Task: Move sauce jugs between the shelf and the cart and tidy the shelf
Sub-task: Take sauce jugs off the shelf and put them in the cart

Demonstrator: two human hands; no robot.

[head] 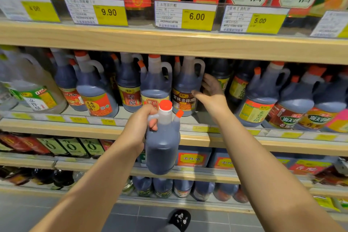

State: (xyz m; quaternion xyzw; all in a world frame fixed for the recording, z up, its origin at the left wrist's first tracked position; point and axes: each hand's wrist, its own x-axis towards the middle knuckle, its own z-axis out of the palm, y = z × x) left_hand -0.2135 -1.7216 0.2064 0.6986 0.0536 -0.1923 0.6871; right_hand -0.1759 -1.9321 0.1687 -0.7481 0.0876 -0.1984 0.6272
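Observation:
My left hand [140, 126] grips the handle of a dark sauce jug [162, 143] with a red cap, held upright in the air in front of the middle shelf [94, 128]. My right hand [211, 90] reaches into that shelf with fingers spread, resting against the right side of a standing jug with a brown label [185, 88]. To the right of that jug is a gap in the front row. More dark jugs stand in rows on both sides.
The upper shelf [169, 43] carries red-labelled bottles behind yellow price tags. Lower shelves hold more dark bottles and jugs. A large clear jug [32, 84] stands at the far left. My foot [180, 219] is on the grey tiled floor. No cart is in view.

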